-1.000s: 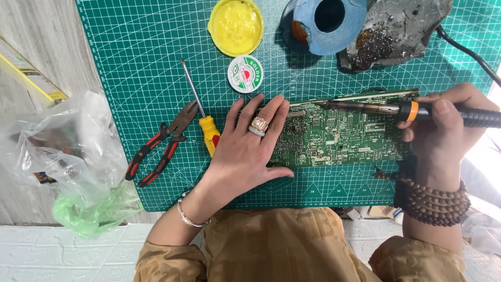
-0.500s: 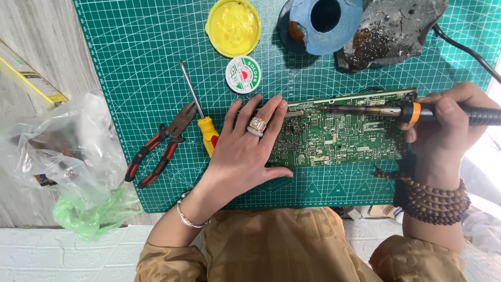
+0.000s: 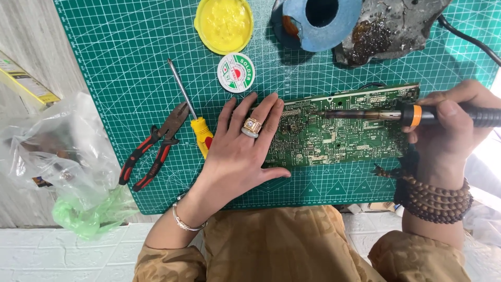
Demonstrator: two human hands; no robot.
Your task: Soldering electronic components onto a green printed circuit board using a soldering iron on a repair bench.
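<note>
A green circuit board (image 3: 342, 130) lies flat on the green cutting mat (image 3: 130, 62) that covers the desk, near the mat's front edge. The left hand (image 3: 242, 156) rests palm down on the board's left end, fingers spread flat and thumb stretched along the board's near edge; its grip closes on nothing, it only presses the board down. The right hand (image 3: 454, 128) has its grip closed around the black handle of a soldering iron (image 3: 396, 115), which lies nearly level above the board, its tip pointing left toward the upper middle of the board; whether the tip touches the board is hard to tell from this angle. Just left of the left hand lie a yellow-handled screwdriver (image 3: 190, 112) and red-and-black pliers (image 3: 154, 149). Beyond the fingertips sits a small round solder tin (image 3: 236, 73), with a yellow lid (image 3: 223, 25) farther back. A crumpled plastic bag (image 3: 62, 162) lies off the mat's left edge.
</note>
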